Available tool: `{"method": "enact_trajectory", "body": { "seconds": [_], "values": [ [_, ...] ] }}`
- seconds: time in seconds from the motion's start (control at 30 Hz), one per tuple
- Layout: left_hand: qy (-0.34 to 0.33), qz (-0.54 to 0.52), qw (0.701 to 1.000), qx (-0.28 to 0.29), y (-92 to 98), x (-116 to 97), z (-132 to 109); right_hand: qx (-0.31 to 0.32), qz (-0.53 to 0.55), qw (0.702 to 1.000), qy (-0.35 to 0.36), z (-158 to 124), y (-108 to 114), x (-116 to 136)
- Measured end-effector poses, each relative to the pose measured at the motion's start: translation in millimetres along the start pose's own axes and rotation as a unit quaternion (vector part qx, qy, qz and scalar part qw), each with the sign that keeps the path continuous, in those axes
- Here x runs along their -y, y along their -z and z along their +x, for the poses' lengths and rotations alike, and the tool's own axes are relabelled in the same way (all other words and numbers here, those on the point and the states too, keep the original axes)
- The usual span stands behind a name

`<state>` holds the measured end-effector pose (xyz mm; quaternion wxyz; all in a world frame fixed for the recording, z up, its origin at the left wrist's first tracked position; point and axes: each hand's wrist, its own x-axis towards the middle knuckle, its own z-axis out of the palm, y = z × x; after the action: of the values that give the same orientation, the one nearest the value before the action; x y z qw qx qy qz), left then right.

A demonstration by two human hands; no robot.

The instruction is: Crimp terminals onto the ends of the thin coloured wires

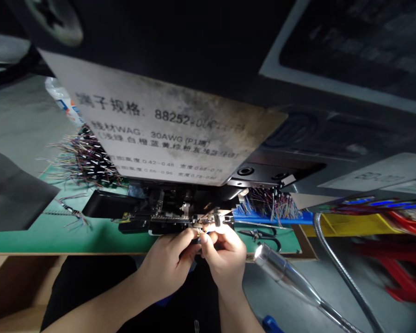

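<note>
Right hand (227, 254) is pinching thin wires (201, 233) between thumb and fingers; left hand (169, 256) is curling its fingers right beside them, though whether it is also gripping I cannot tell. The wires are sitting between the two hands, just in front of the machine's lit tooling (217, 219). Step in hand, by my reading: wire ends are being sorted or lined up at that spot. Any next move would be calling for steady fingertips and one end kept separate.

To the right, a metal gooseneck lamp (282, 268) is reaching in close; black-handled snips or scissors (256, 234) are lying on the green mat (21, 241). The dark housing (159, 37), with its label (159, 120), is overhanging and hiding much of the bench. Farther off, wire bundles are bristling at left (86, 159) and in a blue tray (242, 216); a bottle (60, 99) is standing or leaning behind.
</note>
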<state>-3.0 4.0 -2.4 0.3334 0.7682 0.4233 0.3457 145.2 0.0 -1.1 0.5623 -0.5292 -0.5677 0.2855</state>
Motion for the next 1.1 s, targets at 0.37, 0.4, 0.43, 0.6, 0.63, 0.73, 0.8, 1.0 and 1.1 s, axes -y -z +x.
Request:
{"method": "enact_trajectory", "body": {
  "seconds": [0.37,0.4,0.43,0.6,0.63,0.73,0.8,1.0,1.1],
  "values": [
    [-0.001,0.023,1.000,0.013,0.0,0.6,0.5,0.022,0.008,1.000,0.017,2.5,1.1,-0.2],
    [-0.001,0.023,1.000,0.015,0.0,0.5,0.5,0.022,0.006,0.999,0.026,2.7,1.2,-0.3],
    [-0.002,0.023,1.000,0.015,0.2,0.4,0.5,0.022,0.001,0.999,0.033,2.6,1.4,-0.6],
    [-0.011,0.017,1.000,0.007,2.0,-1.0,-0.5,0.022,-0.006,0.999,0.025,0.2,2.0,-2.0],
    [-0.013,0.015,1.000,0.005,2.5,-1.5,-0.6,0.022,-0.005,1.000,0.021,0.0,2.0,-1.6],
    [-0.023,0.012,1.000,-0.003,4.0,-3.0,-0.5,0.009,-0.009,1.000,0.021,1.0,1.2,2.0],
    [-0.028,0.013,1.000,-0.006,4.6,-3.8,-0.3,-0.004,-0.016,0.999,0.031,2.2,0.5,5.3],
    [-0.032,0.007,0.999,-0.010,5.4,-4.6,0.8,-0.016,-0.032,0.998,0.049,4.0,-2.2,9.3],
    [-0.025,0.005,1.000,-0.015,5.4,-4.6,1.5,-0.021,-0.034,0.998,0.049,4.1,-3.3,7.6]
  ]
}}
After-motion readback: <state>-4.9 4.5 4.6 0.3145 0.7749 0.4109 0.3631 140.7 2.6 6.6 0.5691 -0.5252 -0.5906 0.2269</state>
